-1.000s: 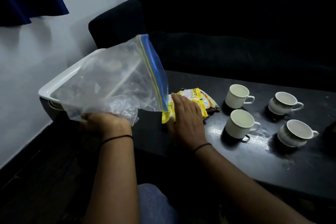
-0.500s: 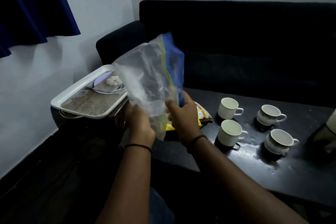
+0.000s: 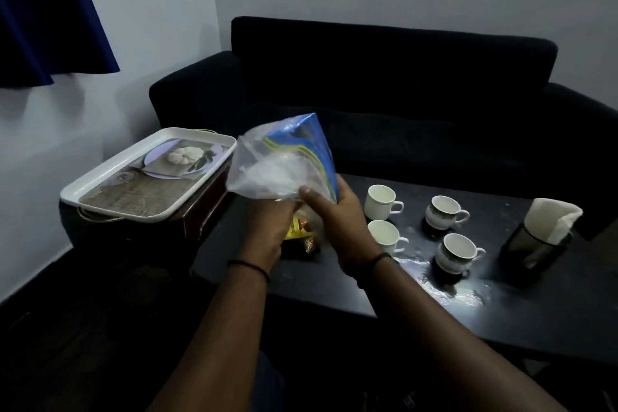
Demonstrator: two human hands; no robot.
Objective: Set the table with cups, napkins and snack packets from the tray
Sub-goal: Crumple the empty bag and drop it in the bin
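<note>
From the head camera, both hands meet over the near left part of the dark table [image 3: 501,318]; the left hand [image 3: 267,227] and the right hand [image 3: 337,221] are each closed on the lower part of a clear zip bag [image 3: 284,160] with a blue and yellow seal strip, which stands crumpled above them; the right thumb lies across the plastic. Under the hands, partly hidden, yellow snack packets [image 3: 299,232] lie on the table. To the right stand 4 white cups, upright and apart from one another: a far left cup [image 3: 381,201], a near left cup [image 3: 386,237], a far right cup [image 3: 443,212] and a near right cup [image 3: 458,252]; the table surface shines wet around the nearer 2. Further right, white napkins [image 3: 551,217] stick up from a dark holder [image 3: 531,252]. The white tray [image 3: 100,197], printed with a picture, rests on a low stand left of the table; a dark sofa [image 3: 401,94] sits behind.
</note>
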